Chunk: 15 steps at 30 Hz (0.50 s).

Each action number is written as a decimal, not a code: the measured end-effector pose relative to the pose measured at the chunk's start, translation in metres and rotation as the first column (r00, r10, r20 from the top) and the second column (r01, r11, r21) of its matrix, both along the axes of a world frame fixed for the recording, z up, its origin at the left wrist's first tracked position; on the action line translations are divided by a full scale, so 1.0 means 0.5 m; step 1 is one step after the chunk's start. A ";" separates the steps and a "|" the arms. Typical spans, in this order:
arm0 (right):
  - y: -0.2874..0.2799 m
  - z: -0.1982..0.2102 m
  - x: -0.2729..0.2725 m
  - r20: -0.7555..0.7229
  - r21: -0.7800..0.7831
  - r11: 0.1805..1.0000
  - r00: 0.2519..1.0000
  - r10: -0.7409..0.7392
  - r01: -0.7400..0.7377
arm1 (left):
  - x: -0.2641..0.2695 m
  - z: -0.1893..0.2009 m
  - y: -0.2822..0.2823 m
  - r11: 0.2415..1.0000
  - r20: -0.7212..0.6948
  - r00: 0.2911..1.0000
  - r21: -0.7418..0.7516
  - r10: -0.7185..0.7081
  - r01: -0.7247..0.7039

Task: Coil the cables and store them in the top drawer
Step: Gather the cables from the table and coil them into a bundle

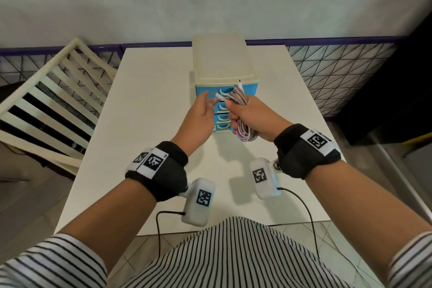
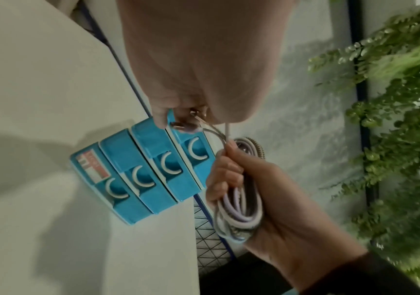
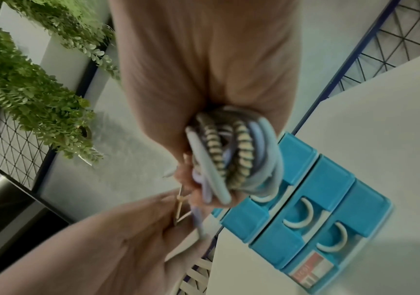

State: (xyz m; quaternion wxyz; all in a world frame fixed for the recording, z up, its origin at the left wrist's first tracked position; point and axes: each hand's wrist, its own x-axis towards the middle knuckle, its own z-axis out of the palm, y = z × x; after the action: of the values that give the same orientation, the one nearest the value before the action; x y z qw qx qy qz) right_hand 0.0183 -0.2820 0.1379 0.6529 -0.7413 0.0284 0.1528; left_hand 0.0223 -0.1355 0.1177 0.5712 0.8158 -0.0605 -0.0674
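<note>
A bundle of coiled cables, lilac, white and braided, is gripped in my right hand in front of the drawer unit. The coil's loops hang below that fist. My left hand is just left of the bundle and pinches the loose plug ends sticking out of it. The unit has a cream top and several blue drawers with white handles, all shut. The top drawer lies right behind the plug ends. Both hands are held above the table, apart from the drawers.
The white table bears only the drawer unit, set at its far edge. A white slatted chair leans at the left. A wire mesh fence runs behind, with green plants on the wall. A dark object stands at the right.
</note>
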 end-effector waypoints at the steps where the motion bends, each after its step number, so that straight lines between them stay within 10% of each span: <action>1: -0.002 -0.001 0.000 -0.013 -0.024 1.000 1.000 0.012 -0.012 | -0.004 0.003 0.004 0.999 0.022 0.999 -0.017 -0.040 0.040; 4: -0.008 0.004 0.000 -0.030 -0.128 0.986 0.994 0.102 -0.105 | -0.012 0.012 0.020 0.917 0.240 0.944 0.378 -0.227 0.125; 6: -0.012 0.006 0.003 -0.073 -0.186 0.964 0.981 0.180 -0.191 | -0.007 0.009 0.031 0.687 0.389 0.838 0.726 -0.383 -0.023; 9: -0.006 0.014 0.007 -0.148 -0.303 0.895 0.944 0.296 -0.328 | 0.000 0.008 0.032 0.485 0.442 0.717 0.859 -0.539 -0.165; 15: 0.010 0.038 0.013 -0.256 -0.385 0.797 0.883 0.393 -0.466 | 0.014 0.024 0.014 0.498 0.436 0.634 0.862 -0.639 -0.090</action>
State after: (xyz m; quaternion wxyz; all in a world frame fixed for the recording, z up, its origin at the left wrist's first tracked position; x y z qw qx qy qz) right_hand 0.0248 -0.2769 0.1567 0.4136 -0.8401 -0.0544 0.3468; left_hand 0.0294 -0.1287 0.1295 0.0238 0.9137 -0.3823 0.1358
